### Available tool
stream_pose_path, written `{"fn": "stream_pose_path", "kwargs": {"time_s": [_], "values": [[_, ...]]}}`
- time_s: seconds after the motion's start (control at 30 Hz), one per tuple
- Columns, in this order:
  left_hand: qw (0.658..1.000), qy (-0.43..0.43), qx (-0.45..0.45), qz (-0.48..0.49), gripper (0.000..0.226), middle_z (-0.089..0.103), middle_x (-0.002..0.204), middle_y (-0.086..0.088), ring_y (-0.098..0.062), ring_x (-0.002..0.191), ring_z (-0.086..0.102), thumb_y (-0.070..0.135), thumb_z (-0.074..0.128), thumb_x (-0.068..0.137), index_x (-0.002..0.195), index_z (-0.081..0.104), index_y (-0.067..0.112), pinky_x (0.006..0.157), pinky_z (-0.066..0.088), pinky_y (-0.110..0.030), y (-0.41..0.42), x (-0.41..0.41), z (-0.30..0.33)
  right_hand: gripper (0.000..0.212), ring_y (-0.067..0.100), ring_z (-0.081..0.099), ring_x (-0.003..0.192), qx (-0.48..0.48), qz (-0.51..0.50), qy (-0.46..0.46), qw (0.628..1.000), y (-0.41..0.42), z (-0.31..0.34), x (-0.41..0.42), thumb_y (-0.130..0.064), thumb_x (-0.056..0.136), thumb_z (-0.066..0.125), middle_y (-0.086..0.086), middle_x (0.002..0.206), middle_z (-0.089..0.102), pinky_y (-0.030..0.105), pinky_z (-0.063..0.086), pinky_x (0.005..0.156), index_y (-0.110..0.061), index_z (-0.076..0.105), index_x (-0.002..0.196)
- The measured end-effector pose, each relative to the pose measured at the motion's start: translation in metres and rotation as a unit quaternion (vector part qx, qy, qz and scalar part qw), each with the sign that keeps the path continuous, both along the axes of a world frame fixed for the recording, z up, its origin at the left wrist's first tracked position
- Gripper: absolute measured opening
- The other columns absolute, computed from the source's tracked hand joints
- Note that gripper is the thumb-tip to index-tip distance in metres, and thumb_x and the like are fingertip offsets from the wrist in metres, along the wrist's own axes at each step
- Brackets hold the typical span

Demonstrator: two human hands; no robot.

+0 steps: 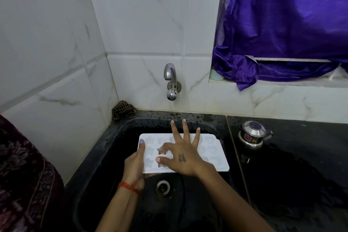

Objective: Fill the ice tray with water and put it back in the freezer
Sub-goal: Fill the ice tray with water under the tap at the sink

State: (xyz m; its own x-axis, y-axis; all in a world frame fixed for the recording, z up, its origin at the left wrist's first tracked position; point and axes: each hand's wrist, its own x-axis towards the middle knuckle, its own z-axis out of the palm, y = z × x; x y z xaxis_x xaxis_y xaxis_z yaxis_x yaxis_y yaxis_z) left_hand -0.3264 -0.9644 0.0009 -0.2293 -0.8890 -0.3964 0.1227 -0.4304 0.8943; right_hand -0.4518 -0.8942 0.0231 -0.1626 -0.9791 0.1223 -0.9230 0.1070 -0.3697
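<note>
Over the black sink (105, 149) we go, and the white ice tray (216, 149) is held level above the basin, below and in front of the wall tap (170, 81). The left hand (134, 164) grips the tray's left edge, thumb laid on top along the rim, the other fingers curled underneath and hidden. The right hand (185, 153) is over the middle of the tray: three fingers (185, 128) are spread wide and straight, pointing toward the back wall, while the index finger and thumb are bent down toward the star-shaped moulds, their tips close together. Whether they pinch anything, I cannot tell. No water shows at the tap's spout. The drain (162, 187) sits in the basin floor just below the tray's near edge. To the right, on the dark worktop (301, 156), stands a small steel kettle (253, 134), well apart from the tray. A crumpled patterned cloth (123, 112) rests in the back left corner by the tiles, and a purple curtain (282, 24) drapes over the window ledge at upper right.
</note>
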Motion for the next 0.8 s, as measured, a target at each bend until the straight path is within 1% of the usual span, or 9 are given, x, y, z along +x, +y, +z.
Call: {"fn": "stream_pose_path", "kwargs": {"time_s": [0.07,0.17,0.27,0.33,0.47,0.57,0.63,0.73,0.8], "values": [[1.0,0.002,-0.005,-0.004,0.04,0.073,0.082,-0.012,-0.024,0.066,0.07,0.046,0.059,0.086,0.084,0.07,0.007,0.053,0.055,-0.03,0.0005,-0.0004,-0.0003,0.033,0.026,-0.046,0.13,-0.014,0.004,0.048,0.999,0.0004,0.0015,-0.0012,-0.064,0.083,0.045,-0.001,0.156,-0.023,0.056,-0.039,0.092,-0.039,0.062,0.097],[1.0,0.005,-0.009,-0.006,0.04,0.074,0.077,-0.01,-0.022,0.063,0.07,0.046,0.059,0.086,0.084,0.07,0.008,0.048,0.054,-0.028,0.0014,-0.0001,0.0001,0.037,0.029,-0.043,0.132,-0.052,0.008,0.121,0.991,0.0021,0.0042,-0.0019,-0.066,0.083,0.041,-0.001,0.155,-0.023,0.06,-0.035,0.095,-0.037,0.063,0.093],[1.0,0.001,-0.011,-0.007,0.04,0.073,0.085,-0.013,-0.028,0.074,0.07,0.047,0.058,0.086,0.085,0.069,0.009,0.061,0.057,-0.035,0.0017,-0.0001,0.0021,0.041,0.031,-0.037,0.136,-0.08,0.006,0.154,0.985,0.004,0.0041,-0.0005,-0.067,0.084,0.037,-0.001,0.156,-0.022,0.063,-0.031,0.098,-0.038,0.064,0.093],[1.0,-0.001,-0.012,-0.006,0.041,0.072,0.09,-0.015,-0.032,0.081,0.069,0.047,0.057,0.087,0.086,0.069,0.008,0.073,0.057,-0.042,0.0023,0.0001,0.0043,0.042,0.031,-0.036,0.137,-0.089,0.001,0.148,0.985,0.0046,0.0016,0.0008,-0.067,0.085,0.034,-0.002,0.155,-0.023,0.063,-0.03,0.099,-0.039,0.064,0.095],[1.0,-0.002,-0.015,-0.008,0.044,0.071,0.097,-0.018,-0.036,0.089,0.068,0.048,0.057,0.087,0.09,0.069,0.006,0.085,0.053,-0.051,0.0029,0.0006,0.006,0.038,0.026,-0.043,0.133,-0.067,-0.005,0.065,0.996,0.0021,-0.0034,0.0035,-0.065,0.086,0.039,-0.005,0.153,-0.03,0.058,-0.036,0.096,-0.041,0.063,0.103],[1.0,0.0,-0.012,-0.008,0.044,0.071,0.098,-0.019,-0.035,0.088,0.068,0.048,0.056,0.087,0.092,0.069,0.006,0.083,0.054,-0.048,0.0023,0.0004,0.0053,0.032,0.021,-0.049,0.128,-0.029,-0.008,-0.018,0.999,-0.0011,-0.0036,0.0029,-0.059,0.084,0.049,-0.006,0.154,-0.027,0.053,-0.039,0.093,-0.041,0.065,0.104],[1.0,0.002,-0.009,-0.009,0.044,0.071,0.097,-0.019,-0.034,0.085,0.068,0.048,0.057,0.087,0.091,0.069,0.006,0.08,0.055,-0.046,0.0023,0.0002,0.0042,0.03,0.02,-0.051,0.126,-0.014,-0.007,-0.045,0.999,-0.0023,-0.0023,0.0007,-0.058,0.082,0.053,-0.005,0.155,-0.024,0.054,-0.038,0.094,-0.039,0.067,0.101],[1.0,0.004,-0.006,-0.015,0.043,0.072,0.095,-0.018,-0.034,0.083,0.069,0.048,0.056,0.086,0.089,0.069,0.007,0.076,0.056,-0.044,0.0033,-0.0004,0.0028,0.03,0.023,-0.05,0.127,-0.003,-0.004,-0.031,1.0,-0.0019,-0.0005,-0.0018,-0.061,0.081,0.052,-0.002,0.156,-0.022,0.056,-0.037,0.094,-0.038,0.064,0.098],[1.0,0.006,-0.001,-0.013,0.043,0.071,0.097,-0.019,-0.036,0.087,0.068,0.048,0.056,0.087,0.089,0.069,0.007,0.078,0.055,-0.045,0.0036,-0.0008,0.0032,0.03,0.025,-0.048,0.128,-0.009,-0.005,0.003,1.0,-0.0013,-0.0006,-0.0019,-0.062,0.082,0.05,-0.003,0.154,-0.024,0.058,-0.037,0.094,-0.037,0.062,0.095]]}}
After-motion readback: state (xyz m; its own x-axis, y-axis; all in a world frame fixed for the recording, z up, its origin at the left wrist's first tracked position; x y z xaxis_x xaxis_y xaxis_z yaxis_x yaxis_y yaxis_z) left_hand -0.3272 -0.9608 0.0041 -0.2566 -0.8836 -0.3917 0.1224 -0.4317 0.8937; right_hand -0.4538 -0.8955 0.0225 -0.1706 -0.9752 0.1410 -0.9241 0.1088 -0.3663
